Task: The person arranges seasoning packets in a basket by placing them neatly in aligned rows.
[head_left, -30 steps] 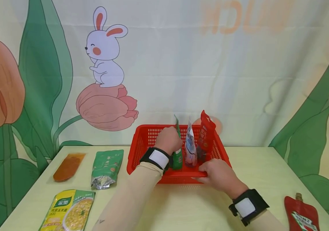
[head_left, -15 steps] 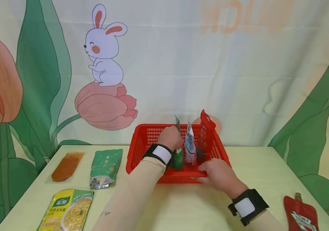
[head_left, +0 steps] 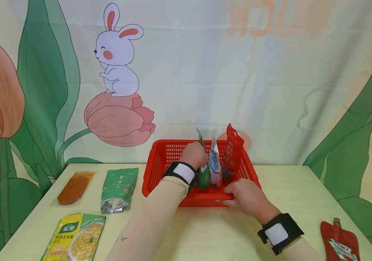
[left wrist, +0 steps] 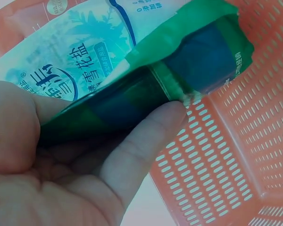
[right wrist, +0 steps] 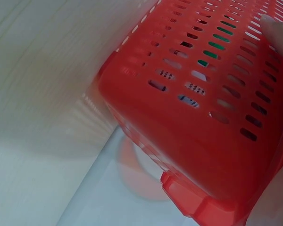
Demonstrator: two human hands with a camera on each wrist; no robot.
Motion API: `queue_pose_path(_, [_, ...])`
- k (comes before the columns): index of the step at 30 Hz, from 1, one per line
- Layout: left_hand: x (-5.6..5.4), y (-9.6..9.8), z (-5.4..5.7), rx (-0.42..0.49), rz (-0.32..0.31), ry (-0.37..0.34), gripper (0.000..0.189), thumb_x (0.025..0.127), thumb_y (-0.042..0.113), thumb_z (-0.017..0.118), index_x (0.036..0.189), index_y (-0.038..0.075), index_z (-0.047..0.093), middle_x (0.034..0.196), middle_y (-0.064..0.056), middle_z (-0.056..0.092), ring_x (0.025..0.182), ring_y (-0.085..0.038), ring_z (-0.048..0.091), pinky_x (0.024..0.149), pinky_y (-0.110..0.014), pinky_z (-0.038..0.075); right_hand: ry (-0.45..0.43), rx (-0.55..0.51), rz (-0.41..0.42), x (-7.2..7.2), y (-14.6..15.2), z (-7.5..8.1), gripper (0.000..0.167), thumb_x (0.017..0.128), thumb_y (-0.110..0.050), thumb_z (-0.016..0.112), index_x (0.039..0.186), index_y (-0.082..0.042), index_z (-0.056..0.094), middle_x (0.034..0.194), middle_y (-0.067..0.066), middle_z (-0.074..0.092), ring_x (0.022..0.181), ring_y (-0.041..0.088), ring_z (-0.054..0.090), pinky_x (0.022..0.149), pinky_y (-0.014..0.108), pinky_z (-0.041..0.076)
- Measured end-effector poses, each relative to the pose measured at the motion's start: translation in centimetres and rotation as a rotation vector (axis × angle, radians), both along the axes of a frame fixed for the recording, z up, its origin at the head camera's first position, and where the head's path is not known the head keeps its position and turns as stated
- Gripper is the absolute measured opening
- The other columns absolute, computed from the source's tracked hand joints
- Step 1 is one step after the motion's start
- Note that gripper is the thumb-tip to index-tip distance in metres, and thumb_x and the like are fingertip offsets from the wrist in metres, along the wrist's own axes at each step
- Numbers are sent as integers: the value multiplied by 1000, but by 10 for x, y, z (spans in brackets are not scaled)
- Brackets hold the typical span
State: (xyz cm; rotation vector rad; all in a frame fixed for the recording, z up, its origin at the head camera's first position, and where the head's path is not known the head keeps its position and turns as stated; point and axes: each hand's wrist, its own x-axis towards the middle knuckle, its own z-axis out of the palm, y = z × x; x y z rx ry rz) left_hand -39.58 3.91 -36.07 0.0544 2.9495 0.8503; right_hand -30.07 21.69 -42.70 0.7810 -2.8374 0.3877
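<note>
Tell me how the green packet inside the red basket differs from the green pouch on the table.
The green packet stands roughly upright in the red basket, while the green pouch lies on the table. The left hand pinches the packet; the pouch is untouched. In the head view, the packet appears nearly edge-on; the pouch shows its broad face. Both are mainly green.

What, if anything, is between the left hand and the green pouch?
Nothing visible: the left hand pinches the green pouch directly, inside the red basket. The snowflake salt bag stands beside the pouch, to its right in the head view, not in the way.
</note>
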Motion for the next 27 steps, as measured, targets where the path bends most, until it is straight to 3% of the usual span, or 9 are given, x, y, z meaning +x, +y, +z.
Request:
queue_pose_path(10, [-3, 3, -2, 44, 9, -19, 17, 92, 17, 73, 96, 1, 74, 95, -12, 73, 73, -22, 65, 68, -33, 60, 3, -5, 11, -2, 1, -2, 14, 81, -30, 87, 77, -22, 77, 67, -14, 66, 62, 0, 53, 73, 24, 56])
queue_pose_path(19, [-5, 3, -4, 110, -1, -27, 16, 93, 15, 71, 96, 0, 74, 91, -13, 72, 70, -23, 62, 59, -31, 51, -10, -13, 9, -3, 1, -3, 13, 82, -29, 87, 79, -21, 77, 68, -14, 67, 62, 0, 53, 73, 24, 56])
queue_pose_path(27, [-11, 6, -7, 111, -12, -67, 16, 95, 14, 68, 96, -1, 73, 88, -12, 69, 67, -23, 60, 57, -30, 49, -11, -6, 15, -3, 2, -3, 14, 82, -28, 87, 76, -21, 75, 66, -14, 64, 62, 2, 52, 70, 23, 53])
